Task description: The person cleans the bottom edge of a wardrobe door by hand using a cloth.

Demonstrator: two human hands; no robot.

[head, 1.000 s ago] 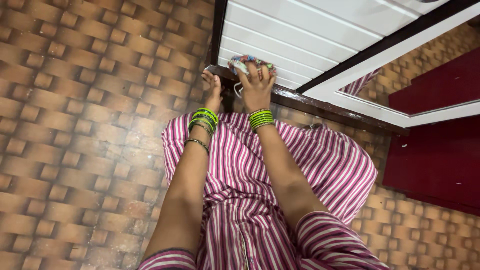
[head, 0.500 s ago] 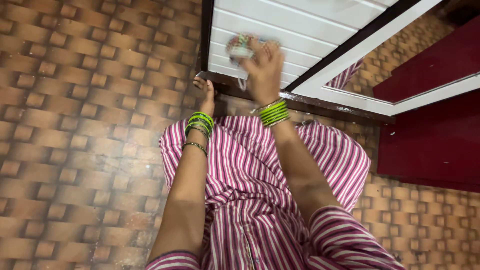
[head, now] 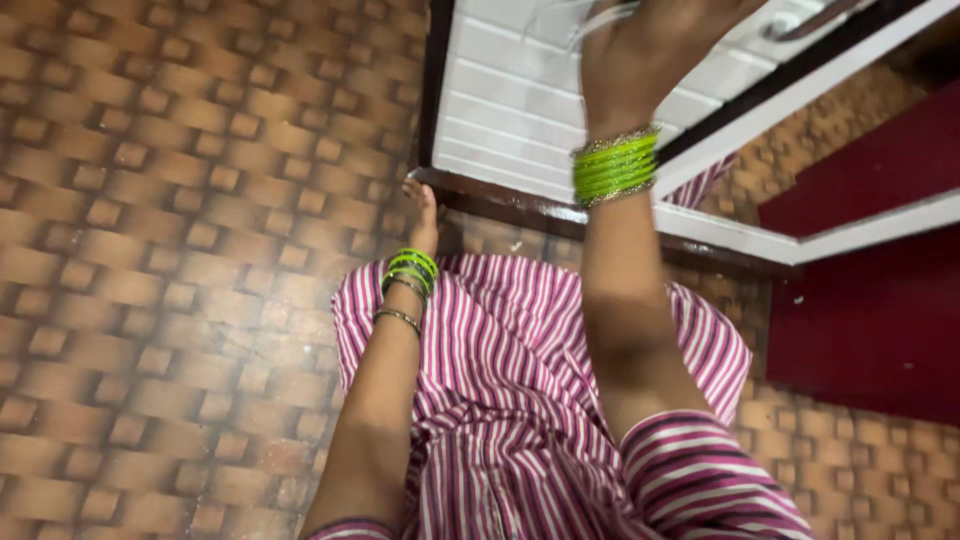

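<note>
A: Report the position of the right hand (head: 640, 50).

B: It is being held high against the white slatted door panel (head: 510, 110), its upper part cut off by the top edge of the view. Its grasp cannot be determined. A thin pale cord (head: 600, 18) is showing beside it; the item it belongs to is out of view.

A: And the left hand (head: 424, 212)?

B: It is resting low, fingers pressed together and pointing at the dark wooden threshold (head: 500, 200), touching or just beside it. It is holding nothing visible.

A: Surrounding items?

B: Green bangles (head: 614, 165) are sitting on the right wrist, and more on the left. A pink striped garment (head: 510, 360) is spreading below both arms. Brown patterned floor tiles (head: 180, 250) are lying to the left, and a dark red mat (head: 870, 320) to the right.

A: Obstructions?

B: The right forearm is covering part of the threshold and the door frame.
</note>
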